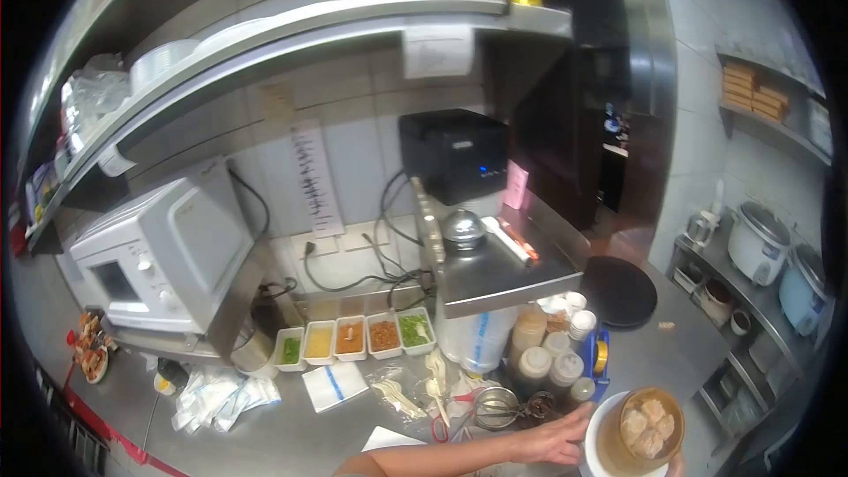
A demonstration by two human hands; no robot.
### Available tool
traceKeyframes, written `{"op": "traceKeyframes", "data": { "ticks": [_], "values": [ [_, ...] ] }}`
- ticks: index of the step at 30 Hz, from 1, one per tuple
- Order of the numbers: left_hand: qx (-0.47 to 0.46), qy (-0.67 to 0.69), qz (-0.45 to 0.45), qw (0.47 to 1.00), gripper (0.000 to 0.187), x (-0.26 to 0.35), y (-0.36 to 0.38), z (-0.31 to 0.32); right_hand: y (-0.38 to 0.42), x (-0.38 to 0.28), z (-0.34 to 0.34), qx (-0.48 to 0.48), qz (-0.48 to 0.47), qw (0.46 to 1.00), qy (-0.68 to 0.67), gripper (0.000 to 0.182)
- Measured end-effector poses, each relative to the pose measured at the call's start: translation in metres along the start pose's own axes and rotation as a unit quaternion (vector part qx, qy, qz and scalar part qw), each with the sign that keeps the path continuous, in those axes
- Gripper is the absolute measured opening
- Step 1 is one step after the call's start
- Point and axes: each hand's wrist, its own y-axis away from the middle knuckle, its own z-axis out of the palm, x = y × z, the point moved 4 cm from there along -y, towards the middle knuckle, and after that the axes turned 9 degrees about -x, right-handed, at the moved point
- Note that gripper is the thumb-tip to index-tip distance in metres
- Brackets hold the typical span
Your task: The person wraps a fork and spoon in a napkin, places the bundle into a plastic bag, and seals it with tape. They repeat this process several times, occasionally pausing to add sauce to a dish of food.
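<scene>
At the lower right, a round bamboo steamer (609, 442) with several dumplings (647, 428) inside rests on a white plate (594, 455). My left hand (556, 438) reaches across from the left and grips the plate's left rim, its fingers partly under the edge. Only a small part of my right hand (677, 465) shows, at the right side of the plate and steamer; most of it is hidden. Squeeze bottles (534, 362) and a blue tape dispenser (601, 371) stand just beyond the plate.
White tubs of toppings (351, 338) line the back of the steel counter. A wire strainer (496, 408), red-handled scissors (440, 428) and wrapped spoons (397, 396) lie nearer. A black printer (455, 155), a white microwave (159, 256) and a black round tray (620, 290) stand around. Rice cookers (760, 243) sit right.
</scene>
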Motion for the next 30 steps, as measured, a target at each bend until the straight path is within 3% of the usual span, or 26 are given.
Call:
{"op": "traceKeyframes", "data": {
  "ticks": [1, 2, 3, 4, 6, 8, 11, 12, 17, 20, 23, 25, 26, 27, 28, 29, 30],
  "values": [
    [0.021, -0.039, -0.01, 0.999, 0.07, 0.001, 0.005, -0.004, -0.007, -0.001, -0.02, -0.003, -0.008, 1.0, -0.004, 0.059],
    [-0.018, -0.081, -0.028, 0.996, 0.068, 0.006, 0.014, -0.006, -0.008, 0.001, -0.038, 0.002, -0.018, 1.0, -0.008, 0.065],
    [-0.055, -0.125, -0.052, 0.989, 0.067, 0.012, 0.026, -0.006, -0.016, -0.005, -0.029, -0.004, -0.086, 0.996, -0.011, 0.042],
    [-0.07, -0.158, -0.071, 0.982, 0.065, 0.022, 0.042, 0.0, -0.015, -0.007, -0.033, 0.028, -0.114, 0.993, -0.011, 0.04],
    [-0.04, -0.166, -0.107, 0.98, 0.062, 0.023, 0.075, -0.009, -0.039, -0.004, -0.058, 0.078, -0.141, 0.986, -0.051, 0.037],
    [-0.011, -0.171, -0.082, 0.982, 0.057, 0.036, 0.106, -0.005, -0.064, 0.008, -0.099, 0.134, -0.142, 0.976, -0.099, 0.038],
    [0.119, -0.095, -0.006, 0.988, 0.054, 0.022, 0.156, -0.019, -0.111, 0.028, -0.148, 0.193, -0.187, 0.958, -0.098, 0.037],
    [0.181, -0.09, 0.022, 0.979, 0.058, 0.021, 0.166, -0.015, -0.125, 0.033, -0.154, 0.201, -0.182, 0.955, -0.123, 0.037],
    [0.271, -0.082, -0.031, 0.959, 0.055, -0.009, 0.207, -0.03, -0.198, 0.056, -0.171, 0.248, -0.185, 0.938, -0.159, 0.038],
    [0.273, -0.087, -0.024, 0.958, 0.055, 0.0, 0.193, -0.028, -0.223, 0.06, -0.14, 0.267, -0.123, 0.946, -0.135, 0.037],
    [0.29, -0.091, -0.015, 0.953, 0.054, 0.001, 0.187, -0.039, -0.269, 0.092, -0.154, 0.24, -0.11, 0.956, -0.125, 0.039],
    [0.285, -0.091, -0.016, 0.954, 0.053, 0.005, 0.179, -0.046, -0.287, 0.099, -0.155, 0.229, -0.099, 0.963, -0.099, 0.038],
    [0.281, -0.095, -0.014, 0.955, 0.052, 0.006, 0.178, -0.047, -0.287, 0.087, -0.144, 0.274, -0.048, 0.96, 0.032, 0.042],
    [0.297, -0.091, -0.011, 0.951, 0.052, 0.008, 0.177, -0.049, -0.291, 0.083, -0.13, 0.308, 0.004, 0.937, 0.165, 0.046],
    [0.301, -0.089, -0.014, 0.949, 0.052, 0.009, 0.175, -0.051, -0.303, 0.08, -0.129, 0.414, -0.021, 0.754, 0.509, 0.05],
    [0.304, -0.086, -0.017, 0.949, 0.052, 0.012, 0.173, -0.05, -0.309, 0.087, -0.126, 0.414, -0.125, 0.697, 0.573, 0.051],
    [0.302, -0.089, -0.025, 0.949, 0.052, 0.017, 0.169, -0.049, -0.3, 0.066, -0.076, 0.407, -0.231, 0.627, 0.623, 0.053]
  ]
}}
